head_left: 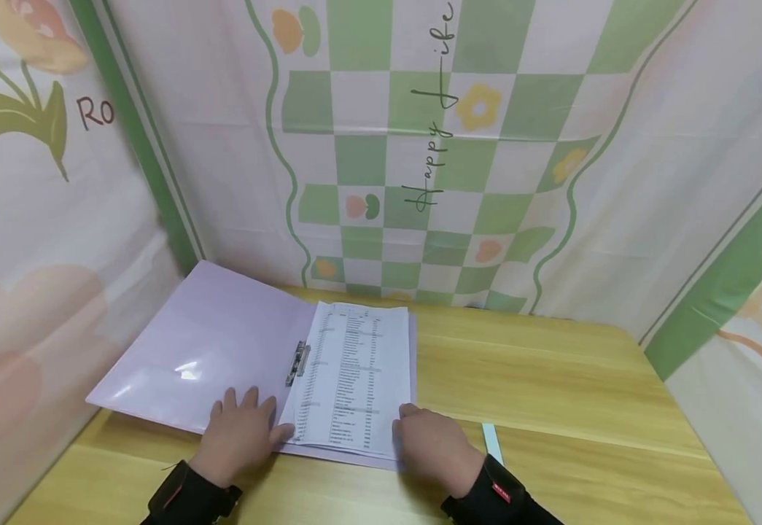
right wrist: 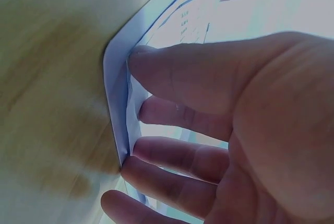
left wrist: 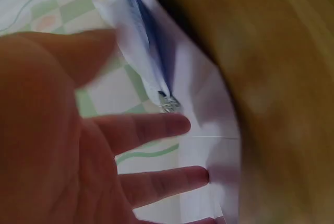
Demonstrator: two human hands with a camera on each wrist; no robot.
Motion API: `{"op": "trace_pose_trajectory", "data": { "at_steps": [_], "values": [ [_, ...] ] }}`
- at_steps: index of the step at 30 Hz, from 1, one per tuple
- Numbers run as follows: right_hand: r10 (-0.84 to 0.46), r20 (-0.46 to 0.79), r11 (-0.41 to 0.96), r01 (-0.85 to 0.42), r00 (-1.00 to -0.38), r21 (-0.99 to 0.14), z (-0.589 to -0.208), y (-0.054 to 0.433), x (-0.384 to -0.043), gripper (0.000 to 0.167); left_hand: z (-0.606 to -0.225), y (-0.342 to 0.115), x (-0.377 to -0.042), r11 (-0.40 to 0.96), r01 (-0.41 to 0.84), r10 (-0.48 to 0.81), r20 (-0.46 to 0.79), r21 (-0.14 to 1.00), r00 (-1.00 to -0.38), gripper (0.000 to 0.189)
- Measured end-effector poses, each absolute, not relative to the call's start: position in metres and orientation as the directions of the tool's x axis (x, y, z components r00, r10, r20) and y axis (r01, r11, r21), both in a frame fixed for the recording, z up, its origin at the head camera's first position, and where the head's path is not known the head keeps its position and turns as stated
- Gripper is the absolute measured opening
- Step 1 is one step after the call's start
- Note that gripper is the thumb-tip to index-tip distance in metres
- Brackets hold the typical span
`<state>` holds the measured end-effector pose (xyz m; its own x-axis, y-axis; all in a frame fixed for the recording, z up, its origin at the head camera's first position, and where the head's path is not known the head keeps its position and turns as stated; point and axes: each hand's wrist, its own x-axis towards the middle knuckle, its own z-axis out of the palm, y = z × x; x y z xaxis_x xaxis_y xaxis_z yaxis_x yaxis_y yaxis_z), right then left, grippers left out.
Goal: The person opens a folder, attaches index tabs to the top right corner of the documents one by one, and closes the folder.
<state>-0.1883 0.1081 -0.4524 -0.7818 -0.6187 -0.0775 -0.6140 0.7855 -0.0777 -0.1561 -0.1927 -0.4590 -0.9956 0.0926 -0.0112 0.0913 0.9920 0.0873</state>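
Note:
A light purple folder (head_left: 223,328) lies unfolded on the wooden table, its cover turned to the left. Inside, a stack of printed sheets (head_left: 357,372) rests on the right half, beside a metal clip (head_left: 298,362) at the spine. My left hand (head_left: 239,434) spreads its fingers over the lower part of the cover, with the thumb by the sheets' lower left corner. In the left wrist view the fingertips (left wrist: 180,124) are extended near the folder's inner surface. At the sheets' lower right edge, my right hand (head_left: 436,446) touches the paper with thumb and fingers; they look relaxed and apart in the right wrist view.
A pale blue strip (head_left: 493,443) lies on the table just right of my right hand, partly covered by the wrist. Patterned cloth (head_left: 413,160) hangs behind the table and along both sides. Bare wood (head_left: 571,408) extends to the right of the folder.

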Motion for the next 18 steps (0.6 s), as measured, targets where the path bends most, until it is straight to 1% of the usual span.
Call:
{"op": "trace_pose_trajectory", "data": {
  "at_steps": [3,5,15,18],
  "values": [
    [-0.628,-0.073,0.778,-0.624,-0.775,-0.07,-0.452,0.109,-0.188,0.011,-0.463,-0.191,-0.158,0.991,0.058,0.067,-0.068,0.122,-0.995,0.073],
    [-0.633,-0.067,0.774,-0.63,-0.771,-0.064,-0.452,0.109,-0.187,0.011,-0.466,-0.191,-0.16,0.989,0.046,0.057,-0.077,0.139,-0.995,0.076],
    [-0.653,-0.063,0.758,-0.65,-0.755,-0.059,-0.453,0.11,-0.188,0.018,-0.469,-0.186,-0.166,0.992,0.072,0.078,-0.054,0.099,-0.996,0.08],
    [-0.661,-0.052,0.75,-0.659,-0.749,-0.055,-0.453,0.11,-0.188,0.016,-0.467,-0.186,-0.167,0.994,0.074,0.079,-0.062,0.084,-0.995,0.082]
  ]
}}
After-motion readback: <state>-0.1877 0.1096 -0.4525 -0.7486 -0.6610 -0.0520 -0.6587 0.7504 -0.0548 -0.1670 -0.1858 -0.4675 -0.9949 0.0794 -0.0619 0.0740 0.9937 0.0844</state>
